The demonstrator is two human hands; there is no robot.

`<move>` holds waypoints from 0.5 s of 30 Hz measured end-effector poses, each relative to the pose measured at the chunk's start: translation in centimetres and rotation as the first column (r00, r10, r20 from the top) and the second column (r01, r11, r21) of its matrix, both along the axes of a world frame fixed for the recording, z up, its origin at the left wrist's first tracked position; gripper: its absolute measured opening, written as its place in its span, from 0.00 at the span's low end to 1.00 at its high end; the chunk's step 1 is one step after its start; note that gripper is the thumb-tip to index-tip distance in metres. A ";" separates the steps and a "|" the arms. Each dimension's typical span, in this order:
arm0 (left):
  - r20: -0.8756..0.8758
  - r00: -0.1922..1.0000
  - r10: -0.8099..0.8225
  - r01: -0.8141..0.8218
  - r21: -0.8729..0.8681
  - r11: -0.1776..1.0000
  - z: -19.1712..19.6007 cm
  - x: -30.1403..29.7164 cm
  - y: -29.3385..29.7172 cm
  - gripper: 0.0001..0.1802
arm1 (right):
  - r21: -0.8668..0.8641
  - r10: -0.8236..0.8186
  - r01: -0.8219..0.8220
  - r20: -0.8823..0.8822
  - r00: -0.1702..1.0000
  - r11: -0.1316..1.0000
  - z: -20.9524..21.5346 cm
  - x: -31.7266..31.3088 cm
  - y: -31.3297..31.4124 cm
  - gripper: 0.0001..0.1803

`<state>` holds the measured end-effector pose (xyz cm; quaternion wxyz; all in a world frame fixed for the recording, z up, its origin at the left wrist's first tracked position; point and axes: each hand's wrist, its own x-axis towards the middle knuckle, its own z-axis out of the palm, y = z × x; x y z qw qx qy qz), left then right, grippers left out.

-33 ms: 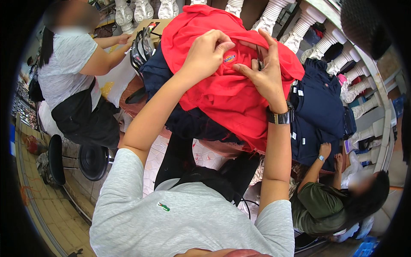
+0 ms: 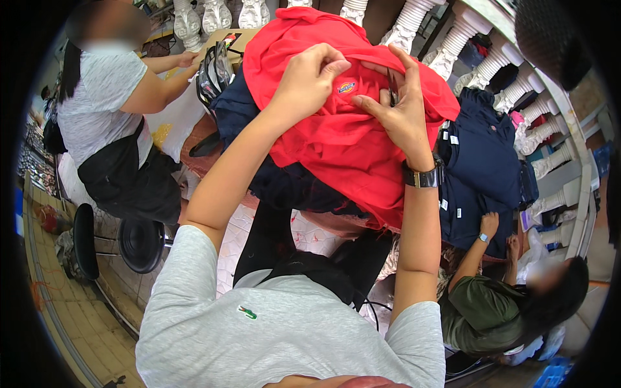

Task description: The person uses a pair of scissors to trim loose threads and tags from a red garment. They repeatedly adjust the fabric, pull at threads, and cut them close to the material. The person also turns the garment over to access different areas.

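2 hands (image 2: 314, 81) (image 2: 402, 110) flank 1 patch (image 2: 347, 87) (red cloth (image 2: 310, 139)).

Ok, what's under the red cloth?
Dark navy fabric shows at the left and lower edges of the red cloth. What lies under its middle is covered.

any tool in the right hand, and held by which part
The right hand holds a slim dark tool, possibly snips; the fingers hide which part is gripped.

The view is bright, bending toward blackened corners.
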<state>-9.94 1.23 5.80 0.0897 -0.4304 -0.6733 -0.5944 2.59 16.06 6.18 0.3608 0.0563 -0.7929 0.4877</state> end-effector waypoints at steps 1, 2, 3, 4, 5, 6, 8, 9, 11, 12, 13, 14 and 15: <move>0.040 0.999 -0.037 0.036 0.018 0.999 0.1 0.0 -0.5 0.09 | 0.018 -0.021 0.022 -0.026 0.999 1.000 0.0 0.1 -0.1 0.47; 0.081 0.995 -0.065 0.063 0.035 0.997 0.2 0.1 -1.2 0.09 | 0.060 -0.028 0.030 -0.027 0.999 0.998 0.1 0.2 -0.3 0.45; 0.123 0.988 -0.092 0.086 0.054 0.995 0.7 0.6 -2.1 0.09 | 0.103 -0.032 0.035 -0.030 0.999 0.994 0.2 0.3 -0.5 0.42; 0.166 0.979 -0.119 0.109 0.072 0.991 1.0 1.0 -2.7 0.09 | 0.170 -0.025 0.026 -0.006 1.000 0.985 0.5 0.6 -0.8 0.40; 0.202 0.970 -0.138 0.118 0.107 0.987 1.2 1.2 -3.1 0.09 | 0.235 -0.019 0.014 0.019 1.000 0.972 0.9 0.8 -1.2 0.37; 0.217 0.966 -0.142 0.121 0.111 0.987 1.3 1.3 -3.3 0.10 | 0.218 -0.005 -0.005 0.042 0.999 0.976 1.3 1.1 -1.9 0.35; 0.246 0.957 -0.150 0.124 0.119 0.985 1.5 1.4 -3.7 0.10 | 0.182 0.026 -0.042 0.088 0.996 0.982 1.7 1.4 -3.1 0.30; 0.252 0.959 -0.131 0.107 0.106 0.989 1.6 1.5 -3.8 0.11 | 0.193 0.038 -0.051 0.070 0.997 0.980 1.7 1.4 -3.3 0.21; 0.256 0.953 -0.161 0.129 0.138 0.982 1.5 1.1 -3.8 0.11 | 0.283 -0.010 -0.009 0.064 0.998 0.959 2.0 1.1 -3.3 0.15; 0.258 0.950 -0.176 0.139 0.154 0.978 1.4 1.0 -3.8 0.11 | 0.327 -0.034 0.012 0.060 0.998 0.945 2.1 1.0 -3.3 0.13; 0.260 0.949 -0.179 0.144 0.150 0.978 1.4 0.9 -3.8 0.11 | 0.406 -0.078 0.060 0.028 0.997 0.912 2.1 0.8 -3.2 0.12; 0.263 0.947 -0.183 0.148 0.147 0.978 1.4 0.8 -3.8 0.11 | 0.481 -0.119 0.108 -0.008 0.993 0.870 2.0 0.6 -3.1 0.11; 0.264 0.947 -0.185 0.152 0.143 0.978 1.6 0.8 -3.8 0.11 | 0.550 -0.155 0.157 -0.049 0.987 0.820 2.0 0.4 -3.0 0.10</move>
